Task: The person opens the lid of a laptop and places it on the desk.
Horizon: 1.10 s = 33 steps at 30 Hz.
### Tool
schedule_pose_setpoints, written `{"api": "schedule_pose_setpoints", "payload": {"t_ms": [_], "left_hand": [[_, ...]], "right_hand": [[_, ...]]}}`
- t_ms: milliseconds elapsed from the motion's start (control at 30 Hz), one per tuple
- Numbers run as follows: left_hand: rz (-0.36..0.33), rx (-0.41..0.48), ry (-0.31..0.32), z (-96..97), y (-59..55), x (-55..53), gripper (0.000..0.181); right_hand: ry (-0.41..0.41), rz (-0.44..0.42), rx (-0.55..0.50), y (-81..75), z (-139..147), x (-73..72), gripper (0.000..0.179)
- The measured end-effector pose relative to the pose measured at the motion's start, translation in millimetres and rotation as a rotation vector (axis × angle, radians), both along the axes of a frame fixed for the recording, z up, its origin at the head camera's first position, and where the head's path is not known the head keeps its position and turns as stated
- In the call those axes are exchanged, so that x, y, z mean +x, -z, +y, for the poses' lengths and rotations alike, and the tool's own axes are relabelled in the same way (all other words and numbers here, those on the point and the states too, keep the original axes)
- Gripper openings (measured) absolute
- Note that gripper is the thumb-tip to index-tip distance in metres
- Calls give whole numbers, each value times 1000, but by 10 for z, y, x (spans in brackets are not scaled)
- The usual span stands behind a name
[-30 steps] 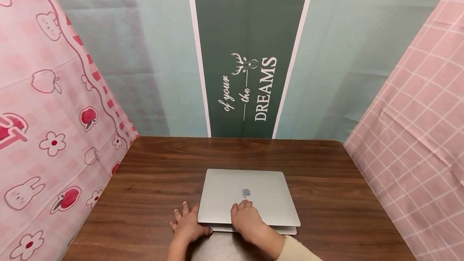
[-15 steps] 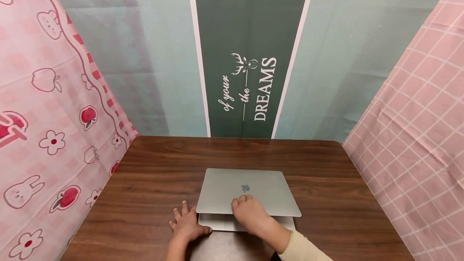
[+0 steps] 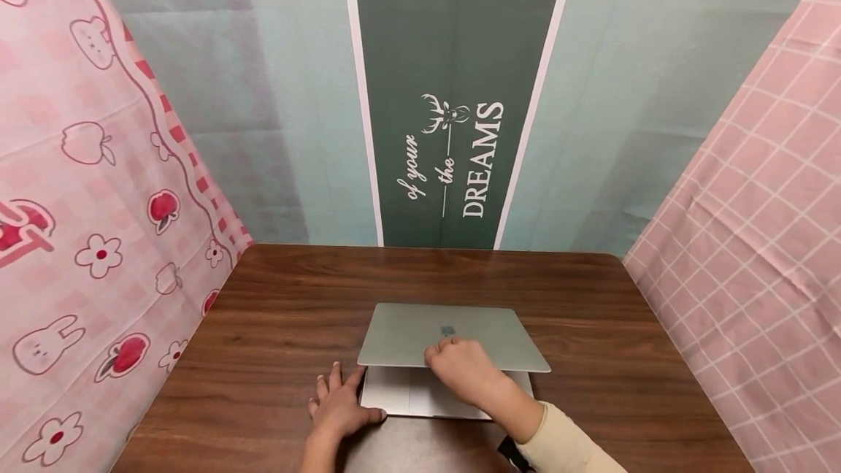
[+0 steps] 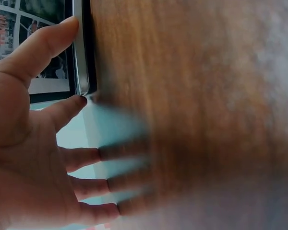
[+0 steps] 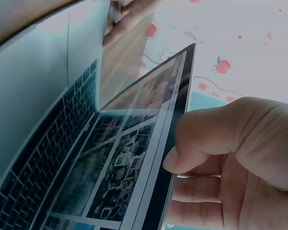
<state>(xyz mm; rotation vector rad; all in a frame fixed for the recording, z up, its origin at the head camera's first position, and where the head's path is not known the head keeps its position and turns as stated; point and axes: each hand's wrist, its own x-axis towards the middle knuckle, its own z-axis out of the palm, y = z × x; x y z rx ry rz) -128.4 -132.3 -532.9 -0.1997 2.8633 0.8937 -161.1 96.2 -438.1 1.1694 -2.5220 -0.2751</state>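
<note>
A silver laptop [image 3: 388, 338] lies on the table with its lid partly raised toward the back. My right hand [image 3: 468, 371] pinches the front edge of the lid near its middle, thumb on the screen side and fingers over the outer side. In the right wrist view the screen [image 5: 122, 167] is lit with pictures, and the black keyboard [image 5: 48, 139] shows below it. My left hand [image 3: 342, 407] is at the front left corner of the laptop base, its fingers spread on the table and its thumb against the base's front edge.
The dark wooden table [image 3: 282, 312] surrounds the laptop. Behind it hangs a green and blue cloth [image 3: 315, 93] with printed words. Pink patterned cloths stand at the left [image 3: 98, 188] and right [image 3: 755, 188].
The lid has swung up from nearly closed to a wider angle, uncovering more of the base. My right hand has risen with it, while my left hand has stayed in place.
</note>
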Motion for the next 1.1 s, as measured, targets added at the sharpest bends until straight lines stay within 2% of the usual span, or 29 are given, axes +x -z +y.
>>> {"api": "schedule_pose_setpoints", "payload": {"t_ms": [167,600,867,1100], "left_hand": [[10,-5,3,21,-4,-13,91],[15,-8,-1,51,-26,-11,91],[11,-10,-4,36,-22,-15,90],[6,-8,-7,28,-8,-13,89]], "right_hand": [[-24,30,-21,-86,53,-71,29],[-47,-20,-113,-262,172,-286,21],[-24,-33,-215,-324,226,-421,39],[-26,10,-235,-340,223,-547,39]]}}
